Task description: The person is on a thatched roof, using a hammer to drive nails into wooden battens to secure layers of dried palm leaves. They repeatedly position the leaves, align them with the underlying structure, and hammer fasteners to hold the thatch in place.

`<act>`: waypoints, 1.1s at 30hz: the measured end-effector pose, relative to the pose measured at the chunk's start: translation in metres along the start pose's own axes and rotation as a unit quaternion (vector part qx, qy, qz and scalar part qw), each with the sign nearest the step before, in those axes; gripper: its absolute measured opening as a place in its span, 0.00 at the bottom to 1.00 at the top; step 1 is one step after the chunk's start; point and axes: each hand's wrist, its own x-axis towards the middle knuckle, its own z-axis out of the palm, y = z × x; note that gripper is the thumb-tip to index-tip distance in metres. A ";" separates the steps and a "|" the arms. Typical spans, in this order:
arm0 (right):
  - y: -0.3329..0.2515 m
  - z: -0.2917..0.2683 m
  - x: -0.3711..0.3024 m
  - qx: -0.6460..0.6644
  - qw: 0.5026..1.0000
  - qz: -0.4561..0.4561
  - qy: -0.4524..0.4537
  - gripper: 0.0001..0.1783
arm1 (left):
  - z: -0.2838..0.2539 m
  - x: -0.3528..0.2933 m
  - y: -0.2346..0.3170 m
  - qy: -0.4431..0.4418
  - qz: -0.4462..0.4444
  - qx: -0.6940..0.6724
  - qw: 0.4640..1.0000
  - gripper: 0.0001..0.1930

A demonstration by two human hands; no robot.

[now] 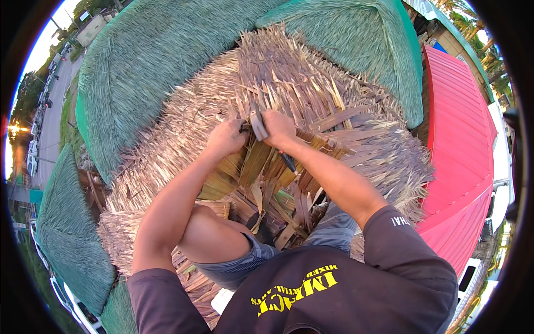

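Note:
My right hand (278,129) is closed around a hand tool with a curved grey head (257,124). A dark handle end (288,162) with a touch of red shows below my right wrist and seems to belong to it. I cannot make out its exact kind. Right beside the grey head, my left hand (227,137) is closed, its fingertips pressed on something dark at the upper edge of the dry leaf thatch. Broad brown palm-leaf strips (253,164) hang below both hands, between my forearms. What the left fingers pinch is mostly hidden.
I am perched on a steep thatched roof (172,145), knees bent, over loose leaf strips. Green-netted thatch roofs (167,55) rise ahead and at the left. A red metal roof (459,133) lies to the right. Far left runs a road (55,117) with vehicles.

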 end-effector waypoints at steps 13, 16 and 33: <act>0.001 -0.012 0.019 0.054 0.998 0.012 -0.011 0.19 | -0.019 0.004 -0.016 0.055 0.005 0.022 0.998 0.19; 0.002 0.001 0.020 0.020 1.000 0.016 0.018 0.19 | -0.015 0.001 0.000 0.016 0.014 0.010 1.000 0.20; 0.204 -0.250 -0.144 -0.282 0.877 0.214 0.323 0.13 | -0.048 0.047 -0.017 0.171 -0.035 0.147 0.974 0.22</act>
